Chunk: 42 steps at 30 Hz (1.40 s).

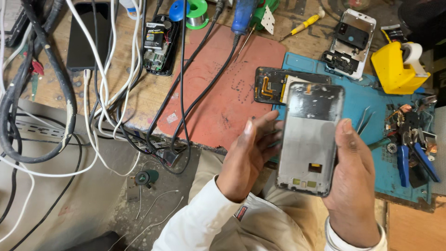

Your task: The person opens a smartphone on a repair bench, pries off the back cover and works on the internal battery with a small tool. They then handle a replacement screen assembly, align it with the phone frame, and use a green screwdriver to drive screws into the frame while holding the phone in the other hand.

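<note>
Both of my hands hold a bare phone frame (309, 139), grey metal with a dark upper part, upright above my lap. My right hand (352, 186) grips its right edge, thumb on the rim. My left hand (251, 153) supports its left edge with fingers behind it. Just beyond the frame lies an opened black phone body (272, 85) with an orange flex cable, on the blue work mat (376, 97).
A red mat (223, 88) covers the bench middle. Tangled black and white cables (107, 93) hang off the left. An opened phone (158, 44), a dark phone (86, 35), a white phone frame (350, 44), yellow tape dispenser (397, 67), tweezers (364, 121) and blue-handled pliers (413, 158) lie around.
</note>
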Each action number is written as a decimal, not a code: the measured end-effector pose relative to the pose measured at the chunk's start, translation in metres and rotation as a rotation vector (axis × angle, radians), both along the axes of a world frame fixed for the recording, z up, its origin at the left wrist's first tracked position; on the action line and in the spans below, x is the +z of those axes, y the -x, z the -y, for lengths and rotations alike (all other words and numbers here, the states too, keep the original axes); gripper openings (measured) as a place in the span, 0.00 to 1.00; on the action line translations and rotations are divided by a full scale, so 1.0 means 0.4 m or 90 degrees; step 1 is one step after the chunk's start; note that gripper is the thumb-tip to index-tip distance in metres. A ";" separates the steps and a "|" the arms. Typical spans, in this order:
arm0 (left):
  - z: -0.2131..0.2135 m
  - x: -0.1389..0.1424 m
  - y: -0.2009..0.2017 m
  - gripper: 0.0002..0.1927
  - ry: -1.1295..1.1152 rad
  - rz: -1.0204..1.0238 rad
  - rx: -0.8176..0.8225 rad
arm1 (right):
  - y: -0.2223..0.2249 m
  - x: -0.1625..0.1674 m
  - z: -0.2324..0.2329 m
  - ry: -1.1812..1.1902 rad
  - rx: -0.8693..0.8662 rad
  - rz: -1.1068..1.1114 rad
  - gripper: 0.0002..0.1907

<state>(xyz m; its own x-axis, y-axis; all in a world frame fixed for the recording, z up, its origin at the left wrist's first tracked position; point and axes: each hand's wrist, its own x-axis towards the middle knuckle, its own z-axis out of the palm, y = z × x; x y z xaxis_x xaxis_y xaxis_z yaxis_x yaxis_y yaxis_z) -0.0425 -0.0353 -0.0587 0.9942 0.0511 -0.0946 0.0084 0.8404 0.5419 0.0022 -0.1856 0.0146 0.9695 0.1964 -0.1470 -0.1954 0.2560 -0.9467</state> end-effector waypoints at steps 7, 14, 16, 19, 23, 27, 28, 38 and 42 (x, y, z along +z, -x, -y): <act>0.035 -0.017 -0.056 0.35 0.215 -0.047 -0.082 | -0.010 -0.056 -0.045 0.289 -0.041 0.135 0.24; -0.018 0.014 -0.069 0.35 0.136 -0.021 -0.056 | -0.019 -0.017 -0.046 0.515 -0.081 0.331 0.28; -0.047 0.025 -0.082 0.38 0.130 0.033 -0.055 | -0.027 0.002 -0.043 0.484 -0.080 0.296 0.28; -0.082 0.033 -0.099 0.40 0.120 0.084 -0.015 | -0.054 0.028 -0.040 0.488 -0.101 0.309 0.24; -0.095 0.028 -0.084 0.41 0.113 0.074 0.073 | -0.135 0.050 -0.046 0.564 -0.029 0.388 0.18; -0.097 0.014 -0.056 0.40 0.136 0.065 0.166 | -0.259 0.028 -0.104 0.631 0.111 0.489 0.11; -0.098 0.011 -0.053 0.40 0.141 0.070 0.167 | -0.292 0.011 -0.133 0.641 0.133 0.500 0.11; -0.100 0.005 -0.052 0.40 0.130 0.045 0.172 | -0.559 -0.110 -0.344 0.840 -0.082 0.795 0.18; -0.099 0.009 -0.050 0.40 0.138 0.051 0.165 | -0.581 -0.115 -0.297 0.812 0.014 0.738 0.05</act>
